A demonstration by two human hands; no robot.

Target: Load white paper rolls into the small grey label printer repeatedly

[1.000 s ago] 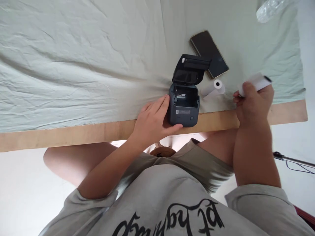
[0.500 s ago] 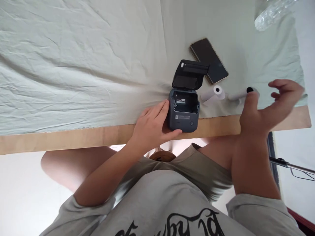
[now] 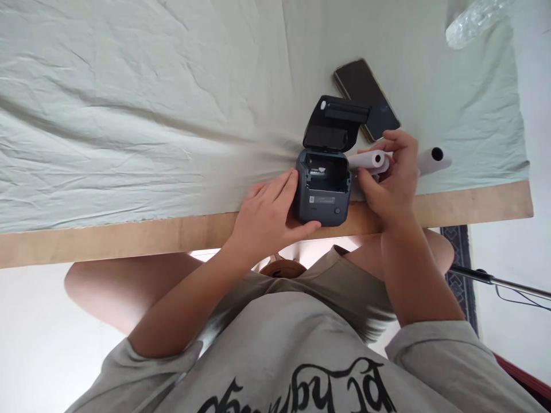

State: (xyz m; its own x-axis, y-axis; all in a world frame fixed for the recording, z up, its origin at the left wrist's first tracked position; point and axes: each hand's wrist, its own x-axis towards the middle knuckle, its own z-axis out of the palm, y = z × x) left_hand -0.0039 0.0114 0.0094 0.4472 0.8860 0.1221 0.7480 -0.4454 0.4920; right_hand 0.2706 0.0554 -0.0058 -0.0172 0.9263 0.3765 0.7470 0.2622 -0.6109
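A small dark label printer (image 3: 323,213) stands near the table's front edge. Its black lid (image 3: 329,131) is raised, and inside the bay a white label shows but no paper roll. My left hand (image 3: 267,217) holds the printer from the left, fingers along its side and thumb at the front. To the right of the printer, my right hand (image 3: 395,182) has thumb and fingers closed around a white paper roll (image 3: 365,160) with a dark hole in its end. A second paper roll (image 3: 431,162) lies just right of that hand, partly hidden behind it.
A dark smartphone (image 3: 365,86) lies behind the printer, its near part close to the raised lid. A clear plastic bottle (image 3: 476,23) is at the far right. Pale green cloth (image 3: 172,115) covers the table up to its wooden front edge (image 3: 129,241).
My right hand has moved left from above the second roll to the roll beside the printer and closed on it. My left hand stays on the printer.
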